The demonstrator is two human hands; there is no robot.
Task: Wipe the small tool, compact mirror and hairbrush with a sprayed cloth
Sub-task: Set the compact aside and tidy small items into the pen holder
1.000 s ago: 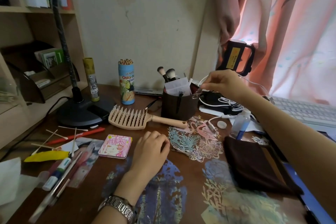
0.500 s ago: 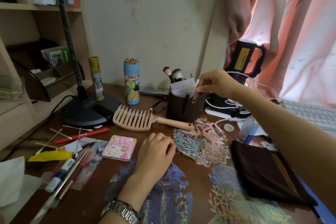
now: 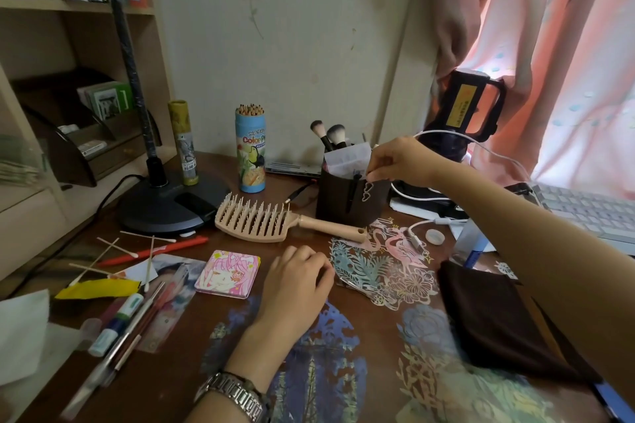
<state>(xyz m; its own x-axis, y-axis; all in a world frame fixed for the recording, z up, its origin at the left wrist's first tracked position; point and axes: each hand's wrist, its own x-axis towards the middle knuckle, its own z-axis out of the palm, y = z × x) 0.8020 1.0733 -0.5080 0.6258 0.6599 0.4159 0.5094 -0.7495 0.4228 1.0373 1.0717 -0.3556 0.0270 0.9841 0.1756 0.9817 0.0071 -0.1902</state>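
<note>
My right hand [image 3: 400, 161] pinched the small tool [image 3: 368, 189] at the brown holder [image 3: 350, 197]; my left [image 3: 295, 280] rested loosely curled, empty, on the tabletop [image 3: 213, 347], nearer the compact mirror [image 3: 227, 273] just leftward and the hairbrush [image 3: 275, 221] lying crosswise beyond

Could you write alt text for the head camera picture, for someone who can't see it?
At a cluttered desk, a person's right hand pinches a small tool at a dark brush holder, while the left hand rests loosely curled on the desk. A beige hairbrush, pink compact mirror and dark cloth lie nearby.
</note>
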